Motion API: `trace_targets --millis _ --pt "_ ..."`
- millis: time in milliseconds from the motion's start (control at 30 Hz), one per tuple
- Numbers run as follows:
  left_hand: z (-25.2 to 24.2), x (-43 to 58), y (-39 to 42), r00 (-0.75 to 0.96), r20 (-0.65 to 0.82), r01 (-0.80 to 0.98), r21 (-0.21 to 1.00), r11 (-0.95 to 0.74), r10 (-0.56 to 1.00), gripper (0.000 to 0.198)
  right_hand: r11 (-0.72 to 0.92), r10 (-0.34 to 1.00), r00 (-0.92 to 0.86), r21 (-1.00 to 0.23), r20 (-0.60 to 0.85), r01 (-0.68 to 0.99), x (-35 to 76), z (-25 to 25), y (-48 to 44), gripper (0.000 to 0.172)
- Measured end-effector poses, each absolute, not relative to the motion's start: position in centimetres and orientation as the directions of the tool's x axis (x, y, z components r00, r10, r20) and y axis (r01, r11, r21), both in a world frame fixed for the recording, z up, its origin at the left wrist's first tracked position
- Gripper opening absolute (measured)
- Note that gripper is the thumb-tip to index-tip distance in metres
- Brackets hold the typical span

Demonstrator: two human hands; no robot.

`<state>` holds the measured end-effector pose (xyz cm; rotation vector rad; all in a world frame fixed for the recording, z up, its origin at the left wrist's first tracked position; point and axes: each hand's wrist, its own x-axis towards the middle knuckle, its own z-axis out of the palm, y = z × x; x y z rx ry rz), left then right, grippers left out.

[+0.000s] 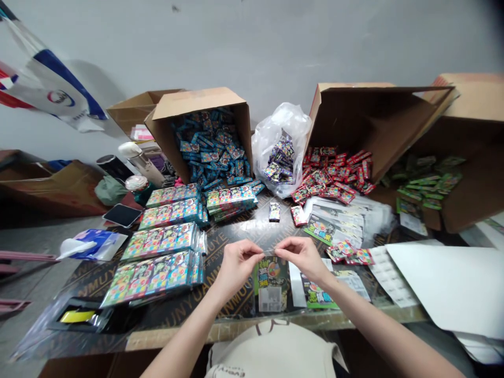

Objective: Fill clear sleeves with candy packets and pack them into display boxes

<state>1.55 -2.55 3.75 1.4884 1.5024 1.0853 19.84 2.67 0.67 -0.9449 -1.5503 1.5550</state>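
My left hand (236, 265) and my right hand (301, 257) meet over the near middle of the table, each pinching the top edge of a clear packet (271, 283) with a green printed card inside. The packet hangs down between the hands. Another green printed packet (315, 295) lies flat just right of it, under my right wrist. Rows of filled colourful packets (157, 260) lie stacked to the left of my left hand.
Tipped cartons at the back spill blue sachets (214, 149), red sachets (334, 173) and green sachets (427, 184); a plastic bag (280, 152) holds purple ones. Empty clear sleeves (350, 218) and white sheets (449, 283) lie right. Bottles (142, 163) stand left.
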Motion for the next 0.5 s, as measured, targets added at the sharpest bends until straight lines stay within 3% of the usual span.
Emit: trace_targets --millis 200,333,433,500 --pt "3.9 0.9 -2.7 0.065 -0.009 0.318 0.948 -0.012 0.998 0.013 0.010 0.876 -0.483 -1.000 0.011 -0.004 20.4 0.2 2.7 0.018" --pt "3.7 1.9 -3.4 0.078 0.161 0.501 0.847 -0.179 0.984 0.013 0.028 0.898 -0.440 -1.000 0.021 0.010 20.4 -0.5 2.8 0.017" --pt "3.3 2.3 -4.0 0.109 0.256 0.591 0.760 -0.270 0.960 0.014 0.201 0.890 -0.424 -0.979 0.166 0.039 20.8 -0.6 2.5 0.013" --pt "2.9 2.1 -4.2 0.066 0.249 0.579 0.779 -0.241 0.966 0.013 0.321 0.848 -0.463 -0.945 0.257 0.065 21.1 -0.6 2.2 0.014"
